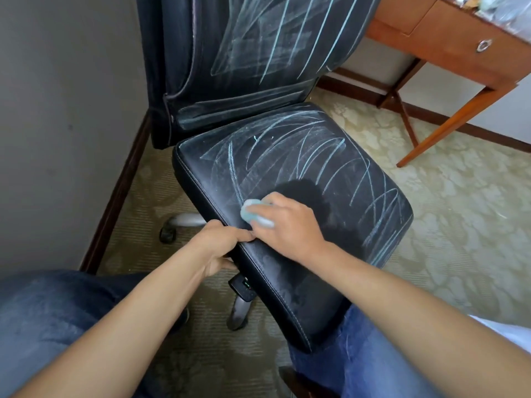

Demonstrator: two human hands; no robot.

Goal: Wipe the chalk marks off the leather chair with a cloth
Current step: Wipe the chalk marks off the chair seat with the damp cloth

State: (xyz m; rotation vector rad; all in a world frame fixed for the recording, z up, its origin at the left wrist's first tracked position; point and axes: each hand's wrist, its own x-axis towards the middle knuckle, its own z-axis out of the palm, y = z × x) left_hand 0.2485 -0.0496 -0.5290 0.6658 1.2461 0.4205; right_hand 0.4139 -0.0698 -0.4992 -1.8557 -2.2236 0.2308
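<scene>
Left hand [222,245] grips seat edge [201,193]; right hand [287,222] presses cloth [253,215].

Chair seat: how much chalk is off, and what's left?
Done: the near part of the seat looks mostly free of lines. In hand: the right hand presses the cloth there while the left hand grips the seat edge. Left: chalk marks across the far seat and the backrest.

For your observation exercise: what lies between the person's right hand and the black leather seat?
A small pale blue cloth, held under the right hand against the black leather seat, seen in the head view.
</scene>
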